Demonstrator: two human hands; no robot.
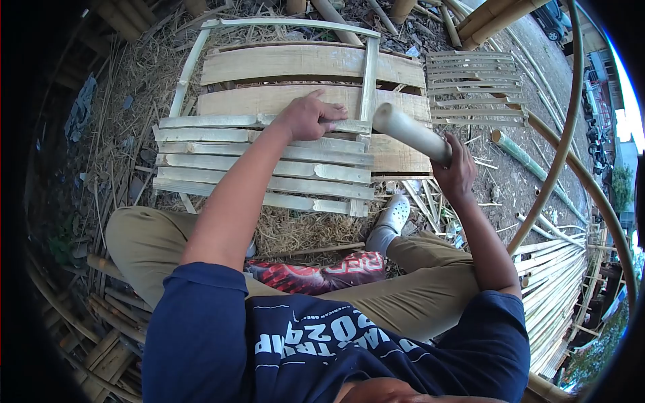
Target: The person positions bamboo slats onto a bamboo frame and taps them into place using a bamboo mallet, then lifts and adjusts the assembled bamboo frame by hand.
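Note:
My right hand (457, 168) is wrapped round the near end of a thick, pale bamboo mallet (411, 133). The mallet's far end is raised beside the frame's right upright strip (369, 80). My left hand (310, 117) is closed over the uppermost bamboo slat (208, 121), close to its right end; its fingertips are partly hidden. Below that slat, several more split bamboo slats (262, 161) lie side by side across the frame's two side strips. Two wide wooden planks (269, 64) are under the frame.
A smaller slatted bamboo panel (474, 84) lies at the right. Beyond it are a green bamboo pole (531, 164) and a stack of split bamboo (554, 275). A curved pole (571, 101) rises on the right. Shavings (302, 228) and a red printed sack (322, 274) lie by my legs.

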